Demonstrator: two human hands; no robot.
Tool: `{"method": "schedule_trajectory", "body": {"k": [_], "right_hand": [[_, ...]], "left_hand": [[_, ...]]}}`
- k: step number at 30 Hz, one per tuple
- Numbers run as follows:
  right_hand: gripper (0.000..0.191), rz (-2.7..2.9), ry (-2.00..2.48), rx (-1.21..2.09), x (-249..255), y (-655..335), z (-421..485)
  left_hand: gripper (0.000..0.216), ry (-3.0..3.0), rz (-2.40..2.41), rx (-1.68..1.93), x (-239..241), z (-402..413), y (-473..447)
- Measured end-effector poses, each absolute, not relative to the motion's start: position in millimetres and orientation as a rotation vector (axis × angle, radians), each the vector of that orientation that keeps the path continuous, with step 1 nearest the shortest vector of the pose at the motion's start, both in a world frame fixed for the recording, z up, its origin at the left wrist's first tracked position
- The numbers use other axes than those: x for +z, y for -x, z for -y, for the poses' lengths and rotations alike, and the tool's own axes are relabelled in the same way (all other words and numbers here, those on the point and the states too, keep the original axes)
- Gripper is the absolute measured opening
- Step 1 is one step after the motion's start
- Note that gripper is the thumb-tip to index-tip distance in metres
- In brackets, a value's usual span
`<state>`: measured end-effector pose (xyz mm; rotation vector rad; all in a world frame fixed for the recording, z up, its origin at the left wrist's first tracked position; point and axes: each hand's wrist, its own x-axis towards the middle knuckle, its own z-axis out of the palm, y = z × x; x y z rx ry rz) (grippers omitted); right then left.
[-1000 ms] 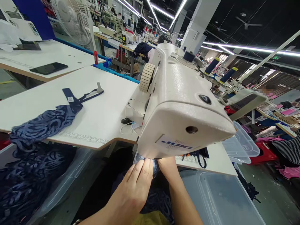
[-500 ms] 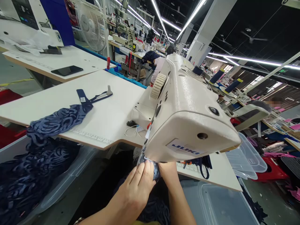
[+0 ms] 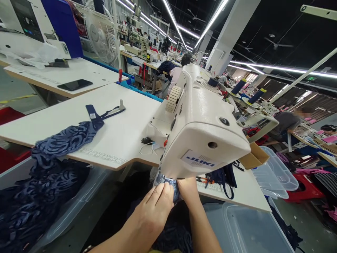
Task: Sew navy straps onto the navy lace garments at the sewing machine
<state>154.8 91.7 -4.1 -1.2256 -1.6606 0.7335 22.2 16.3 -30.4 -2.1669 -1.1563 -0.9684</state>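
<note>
Under the head of a white JUKI sewing machine [image 3: 205,140] lies a blue patterned lace-like fabric [image 3: 175,191]. My left hand [image 3: 158,203] is closed on this fabric, its fingers together on top, just in front of the needle area. My right hand [image 3: 187,188] reaches in beside it at the right; the machine head hides its fingers. More dark blue fabric hangs in my lap below. On the left of the tabletop lies a navy bra [image 3: 71,137] with a strap, its lower part trailing into a clear bin of similar pieces.
A phone [image 3: 75,84] lies on the neighbouring table, with a fan [image 3: 101,37] behind. Orange-handled snips [image 3: 205,180] and navy straps [image 3: 226,179] rest right of the machine. A clear plastic bin [image 3: 247,225] stands below right. Other people sit at machines farther off.
The view has shifted slightly, so the machine head appears farther left, and a cardboard box shows behind it. Both hands stay in nearly the same place at the fabric.
</note>
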Motion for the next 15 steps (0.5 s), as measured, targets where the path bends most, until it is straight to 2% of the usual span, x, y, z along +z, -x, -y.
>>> {"method": "schedule_trajectory", "body": {"k": [6,15], "right_hand": [[0.027,1.617,1.203,0.769,-2.0,-154.8,-87.7],[0.036,1.626,1.225,0.684,-5.7,-157.6,-95.3]], "left_hand": [[0.027,2.180,1.201,-0.967,-33.2,-16.1,-26.2],[0.030,2.192,1.240,-0.998,-35.6,-20.0,-29.0]]}}
